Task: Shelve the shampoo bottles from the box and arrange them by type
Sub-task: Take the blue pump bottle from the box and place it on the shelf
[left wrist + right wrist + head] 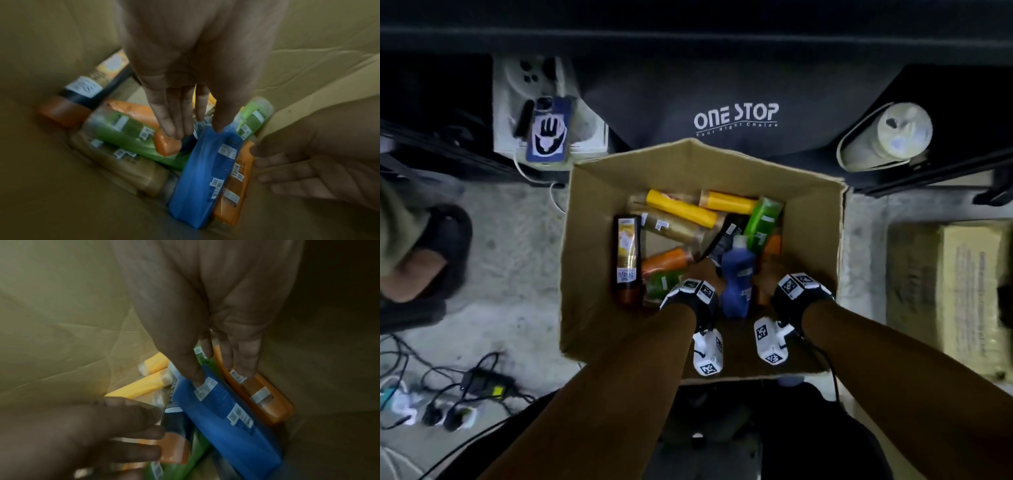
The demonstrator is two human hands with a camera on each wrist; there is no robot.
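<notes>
An open cardboard box (599, 308) on the floor holds several shampoo bottles lying jumbled: two yellow (681, 207), green (762, 219), orange (667, 258), and a dark one with a gold label (627, 253). A blue bottle (736, 274) leans up between my wrists. My left hand (197, 129) reaches down with straight fingers (174, 129) over an orange cap (166, 144), its thumb at the blue bottle's (205, 170) top. My right hand (220, 374) has its thumb on the blue bottle (226, 418) and its fingers (244, 363) over an orange bottle (265, 400) behind it. Neither hand grips anything.
A black bag printed ONE STOP (736, 116) lies behind the box. A phone (548, 130) rests on a white case at back left, and a pale cup (887, 137) lies at back right. Another carton (945, 291) stands right. Cables (465, 387) and someone's sandalled foot (431, 257) are left.
</notes>
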